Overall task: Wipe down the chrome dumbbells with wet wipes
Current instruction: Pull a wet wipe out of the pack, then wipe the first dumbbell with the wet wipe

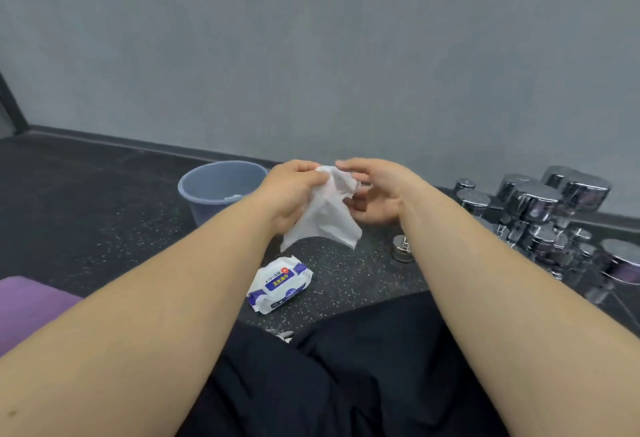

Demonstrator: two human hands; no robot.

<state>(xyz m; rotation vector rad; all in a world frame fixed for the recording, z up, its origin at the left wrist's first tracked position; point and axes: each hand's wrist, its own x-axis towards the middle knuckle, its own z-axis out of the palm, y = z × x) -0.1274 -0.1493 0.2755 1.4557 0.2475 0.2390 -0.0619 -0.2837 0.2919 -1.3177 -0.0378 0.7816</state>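
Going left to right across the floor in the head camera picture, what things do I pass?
Purple mat → blue bucket → wet wipes pack → small chrome dumbbell → pile of chrome dumbbells.

A translucent blue bucket (pixel 221 190) stood on the dark speckled floor (pixel 86 201). The grey wall (pixel 311 38) rose just behind the bucket. A purple mat (pixel 27 308) lay left of the bucket, well nearer the camera.

Wet wipe (pixel 322 218) showing plain white, pack of wipes (pixel 280 284) showing white with blue bands, bucket (pixel 194 190) looking translucent grey-blue, floor (pixel 104 214) showing black with pale speckles, dumbbells (pixel 540 204) gleaming mirror silver, mat (pixel 27 301) showing purple, wall (pixel 311 38) looking flat grey.
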